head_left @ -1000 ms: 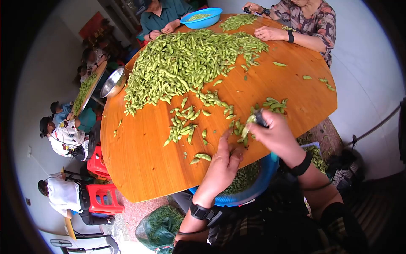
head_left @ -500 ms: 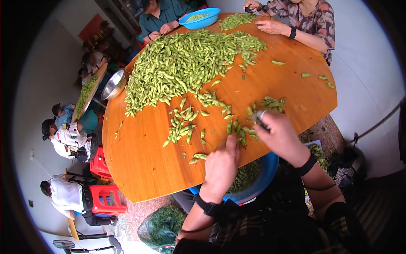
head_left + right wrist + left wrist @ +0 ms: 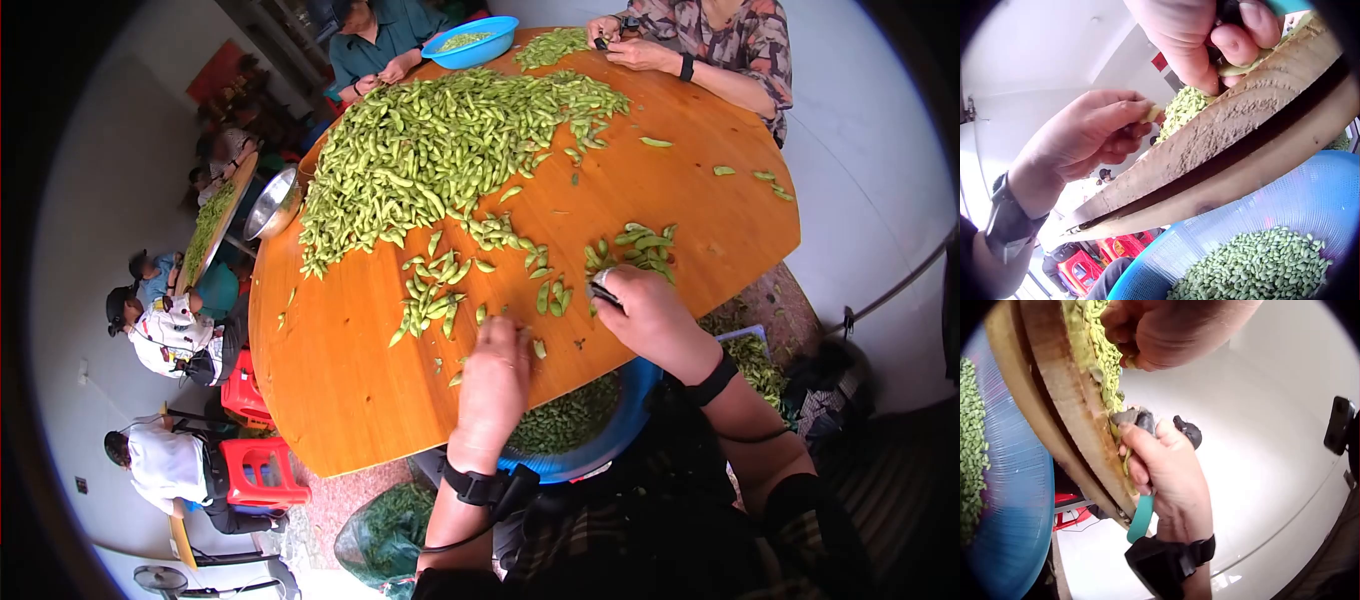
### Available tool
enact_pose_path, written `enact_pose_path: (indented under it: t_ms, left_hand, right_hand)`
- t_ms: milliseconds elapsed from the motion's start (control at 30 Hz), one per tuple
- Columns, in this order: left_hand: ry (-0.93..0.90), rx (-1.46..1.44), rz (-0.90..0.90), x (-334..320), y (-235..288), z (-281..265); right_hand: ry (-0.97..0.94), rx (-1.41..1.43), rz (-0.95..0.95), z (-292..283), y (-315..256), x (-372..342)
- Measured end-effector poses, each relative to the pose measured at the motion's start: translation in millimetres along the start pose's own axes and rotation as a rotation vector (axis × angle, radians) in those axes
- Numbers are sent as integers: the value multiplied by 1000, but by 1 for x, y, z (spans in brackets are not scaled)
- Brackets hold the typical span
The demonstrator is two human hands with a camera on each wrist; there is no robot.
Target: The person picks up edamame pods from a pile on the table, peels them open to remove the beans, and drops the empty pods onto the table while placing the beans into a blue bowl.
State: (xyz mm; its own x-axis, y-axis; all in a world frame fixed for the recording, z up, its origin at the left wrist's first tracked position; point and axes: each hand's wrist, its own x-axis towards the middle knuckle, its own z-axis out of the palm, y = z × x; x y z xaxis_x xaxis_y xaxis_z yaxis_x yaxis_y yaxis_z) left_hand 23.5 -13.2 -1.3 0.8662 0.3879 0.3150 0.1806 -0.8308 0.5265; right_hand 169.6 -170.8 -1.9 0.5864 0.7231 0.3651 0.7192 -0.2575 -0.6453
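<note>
My left hand is low over the wooden table near its front edge. In the right wrist view its thumb and finger pinch a pale green pod piece. To the right, my right hand curls round a tool with a teal handle and a dark part by the thumb; its working end is mostly hidden. A green bean pod shows under that hand's fingers at the table edge. Loose pods lie beyond both hands.
Below the table edge a blue basin holds shelled green beans. A large pod heap covers the table's far part. Two people sit across, near a light-blue bowl. A metal bowl stands at the left edge; red stools are beyond.
My left hand has moved left along the front edge, away from the right hand. The right hand has lowered to the table. Fewer pods lie between them.
</note>
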Motion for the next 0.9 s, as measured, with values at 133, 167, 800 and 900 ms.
enact_pose_path:
  t_ms: [133, 167, 800, 900]
  left_hand:
    - [-98, 90, 195, -11, 10, 5]
    - [-91, 94, 187, -16, 13, 5]
    - [87, 200, 52, -35, -21, -32]
    - [99, 84, -26, -34, -9, -22]
  right_hand:
    - [82, 31, -23, -1, -5, -4]
    - [124, 62, -55, -2, -8, -4]
    - [-178, 520, 325, -20, -39, -43]
    - [-298, 751, 364, -8, -52, -41]
